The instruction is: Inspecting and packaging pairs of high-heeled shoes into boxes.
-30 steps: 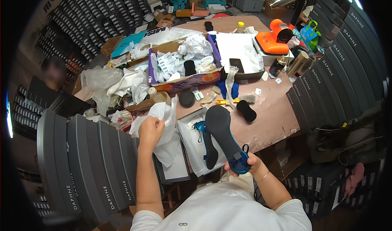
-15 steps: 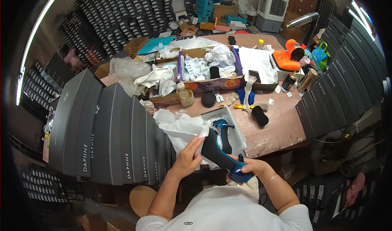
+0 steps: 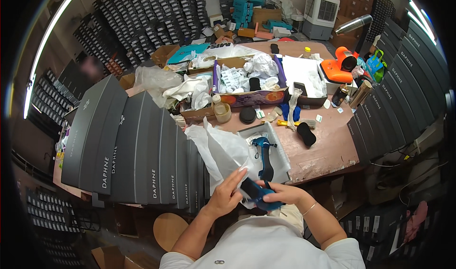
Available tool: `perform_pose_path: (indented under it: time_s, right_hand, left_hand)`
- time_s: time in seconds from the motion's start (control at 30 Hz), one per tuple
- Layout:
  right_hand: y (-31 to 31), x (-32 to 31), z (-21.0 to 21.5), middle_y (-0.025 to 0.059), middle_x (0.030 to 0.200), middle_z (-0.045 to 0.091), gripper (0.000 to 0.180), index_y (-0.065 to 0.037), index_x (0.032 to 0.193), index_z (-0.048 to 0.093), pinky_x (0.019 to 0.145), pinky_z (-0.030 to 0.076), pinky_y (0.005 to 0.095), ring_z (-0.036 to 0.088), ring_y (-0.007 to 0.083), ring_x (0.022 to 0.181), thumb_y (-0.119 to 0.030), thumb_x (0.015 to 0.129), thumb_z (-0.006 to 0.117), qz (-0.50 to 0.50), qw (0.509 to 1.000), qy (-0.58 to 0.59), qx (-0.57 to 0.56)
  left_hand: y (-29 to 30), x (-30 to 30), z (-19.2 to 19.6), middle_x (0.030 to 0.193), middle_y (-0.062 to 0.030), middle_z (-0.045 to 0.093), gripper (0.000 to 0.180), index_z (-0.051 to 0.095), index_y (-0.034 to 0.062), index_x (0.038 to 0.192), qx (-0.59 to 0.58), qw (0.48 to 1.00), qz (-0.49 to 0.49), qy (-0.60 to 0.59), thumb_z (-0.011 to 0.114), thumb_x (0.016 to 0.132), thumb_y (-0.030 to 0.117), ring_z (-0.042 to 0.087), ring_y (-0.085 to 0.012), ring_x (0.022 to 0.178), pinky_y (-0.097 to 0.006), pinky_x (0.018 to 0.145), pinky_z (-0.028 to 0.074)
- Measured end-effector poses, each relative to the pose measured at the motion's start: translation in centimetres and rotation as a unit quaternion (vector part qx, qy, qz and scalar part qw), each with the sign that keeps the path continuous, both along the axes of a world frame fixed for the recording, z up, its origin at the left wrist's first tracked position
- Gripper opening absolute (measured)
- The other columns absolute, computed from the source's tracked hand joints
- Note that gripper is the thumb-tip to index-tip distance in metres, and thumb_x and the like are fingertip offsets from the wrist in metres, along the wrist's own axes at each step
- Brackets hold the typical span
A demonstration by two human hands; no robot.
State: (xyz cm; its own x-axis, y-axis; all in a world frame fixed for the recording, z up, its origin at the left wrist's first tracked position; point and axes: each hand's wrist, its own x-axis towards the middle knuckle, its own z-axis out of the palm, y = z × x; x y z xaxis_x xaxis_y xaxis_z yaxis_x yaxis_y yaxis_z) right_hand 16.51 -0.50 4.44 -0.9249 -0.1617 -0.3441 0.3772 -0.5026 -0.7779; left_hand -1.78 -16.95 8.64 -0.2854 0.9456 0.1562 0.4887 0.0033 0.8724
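Note:
A dark blue and black sandal [image 3: 251, 187] is in my right hand [image 3: 284, 194], held by its strapped heel end over the table's near edge. The sole tilts away to the left. My left hand [image 3: 227, 193] has its fingers stretched out beside the toe end, against white tissue paper [image 3: 216, 145]; whether it touches the sandal I cannot tell. Just beyond lies an open shoebox [image 3: 284, 160] with a pale inside. The matching sandal [image 3: 267, 163] rests in it, blue straps toward the far end. The tissue spreads over the box's left side.
Stacked dark grey shoeboxes [image 3: 135, 150] flank me at left, others [image 3: 394, 98] at right. Beyond the open box are a black round tin [image 3: 247, 115], a glue jar [image 3: 222, 111], a brush [image 3: 306, 123], a black pad [image 3: 306, 134] and a purple carton [image 3: 251, 99] of paper.
The held sandal has come nearer to me and been turned, so less of its sole shows. The tissue stands up more, and the sandal in the box is more exposed.

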Motion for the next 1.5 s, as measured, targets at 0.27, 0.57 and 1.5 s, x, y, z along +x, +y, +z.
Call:
perform_pose_path:
  time_s: [0.27,0.57,1.5]
  right_hand:
    - [-1.7,0.1,-2.0,0.0045,0.096,0.057,0.080,-0.009,0.151,0.014,0.061,0.049,0.0235,0.061,0.0117,0.074,-0.030,0.091,0.062,-0.149,0.985,-0.047,0.074]
    - [-1.4,0.6,-2.2,0.0076,0.094,0.058,0.075,-0.009,0.147,0.021,0.053,0.047,0.0239,0.060,0.0132,0.073,-0.021,0.087,0.064,-0.174,0.985,-0.009,-0.009]
    - [12.6,8.6,-9.8,0.0243,0.116,0.059,0.039,0.001,0.119,0.058,0.097,0.042,0.0424,0.055,0.0385,0.110,-0.021,0.086,0.058,-0.244,0.647,-0.359,0.627]
  left_hand:
    - [1.5,-2.2,-3.8,0.103,-0.0205,0.061,0.041,0.057,0.0027,0.121,0.045,0.893,0.136,0.426,0.060,0.081,0.002,0.061,-0.0348,0.091,-0.037,0.078,0.050]
    - [4.9,-2.1,-6.5,0.086,-0.0154,0.059,0.012,0.059,0.0007,0.098,0.135,0.976,0.101,0.139,0.058,0.086,0.002,0.061,-0.0352,0.076,-0.039,0.066,0.049]
    - [12.6,5.6,-9.7,0.113,-0.0182,0.056,0.038,0.054,0.0002,0.113,0.054,0.990,-0.118,-0.050,0.070,0.083,0.018,0.053,-0.0356,0.108,-0.039,0.094,0.044]
